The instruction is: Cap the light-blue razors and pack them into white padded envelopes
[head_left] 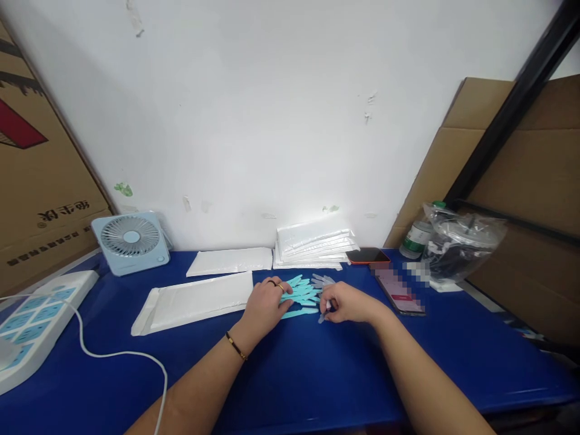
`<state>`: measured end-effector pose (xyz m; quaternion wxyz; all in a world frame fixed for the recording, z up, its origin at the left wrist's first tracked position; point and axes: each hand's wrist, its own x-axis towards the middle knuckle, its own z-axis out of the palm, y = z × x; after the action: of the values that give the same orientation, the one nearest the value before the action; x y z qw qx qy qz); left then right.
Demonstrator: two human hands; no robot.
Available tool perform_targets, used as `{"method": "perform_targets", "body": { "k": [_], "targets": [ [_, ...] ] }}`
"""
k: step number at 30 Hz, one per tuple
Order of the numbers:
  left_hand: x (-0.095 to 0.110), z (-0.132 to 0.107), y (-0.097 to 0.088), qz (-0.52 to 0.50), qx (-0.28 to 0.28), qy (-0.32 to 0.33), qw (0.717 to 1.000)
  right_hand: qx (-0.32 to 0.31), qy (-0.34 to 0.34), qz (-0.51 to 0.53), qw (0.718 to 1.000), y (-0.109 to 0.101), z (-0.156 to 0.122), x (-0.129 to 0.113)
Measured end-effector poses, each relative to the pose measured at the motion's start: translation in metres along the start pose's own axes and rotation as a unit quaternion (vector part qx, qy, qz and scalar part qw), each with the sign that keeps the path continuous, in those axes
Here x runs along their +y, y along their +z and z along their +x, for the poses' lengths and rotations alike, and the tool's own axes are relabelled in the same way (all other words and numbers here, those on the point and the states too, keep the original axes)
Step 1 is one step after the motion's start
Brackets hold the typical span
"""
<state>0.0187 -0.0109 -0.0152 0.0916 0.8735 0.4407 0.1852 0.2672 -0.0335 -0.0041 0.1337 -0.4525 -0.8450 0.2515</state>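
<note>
A loose pile of slim turquoise plastic sticks with translucent ends lies between my hands. My left hand is curled over the pile's left side, thumb below and fingers above, with stick ends in its grasp. At the pile's right side, my right hand has its fingers pinched together on a translucent-ended piece; most of that piece is hidden. Close to my left wrist lies a white padded mailer. Behind it is a second white mailer, beside a stack of white mailers.
A blue fan and a white power strip with a cable stand left. On the right are a dark phone, a phone with a lit screen, a bottle and a bagged cup. Cardboard flanks the blue table.
</note>
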Motion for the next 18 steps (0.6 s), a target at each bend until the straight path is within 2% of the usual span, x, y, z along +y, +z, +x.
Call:
{"method": "perform_targets", "body": {
  "k": [2, 5, 8, 10, 13, 18],
  "targets": [
    [-0.008, 0.004, 0.001, 0.015, 0.016, -0.029, 0.999, 0.014, 0.009, -0.019, 1.0, 0.005, 0.003, 0.0],
    [-0.018, 0.009, 0.004, 0.02, 0.013, -0.042, 0.999, 0.021, 0.023, -0.017, 0.999, 0.009, 0.005, -0.002],
    [-0.023, 0.013, 0.006, 0.026, 0.007, -0.04, 0.999, 0.019, 0.036, 0.06, 0.997, 0.006, 0.002, -0.002],
    [-0.024, 0.014, 0.006, 0.04, 0.006, -0.043, 0.998, 0.048, 0.044, 0.125, 0.99, 0.003, 0.002, -0.002],
    [-0.025, 0.016, 0.005, 0.048, 0.018, -0.048, 0.998, 0.115, 0.055, 0.223, 0.967, 0.001, 0.005, -0.001],
    [-0.023, 0.013, 0.002, -0.043, 0.039, -0.049, 0.997, 0.197, 0.093, 0.346, 0.912, 0.008, 0.016, -0.002]
  ]
}}
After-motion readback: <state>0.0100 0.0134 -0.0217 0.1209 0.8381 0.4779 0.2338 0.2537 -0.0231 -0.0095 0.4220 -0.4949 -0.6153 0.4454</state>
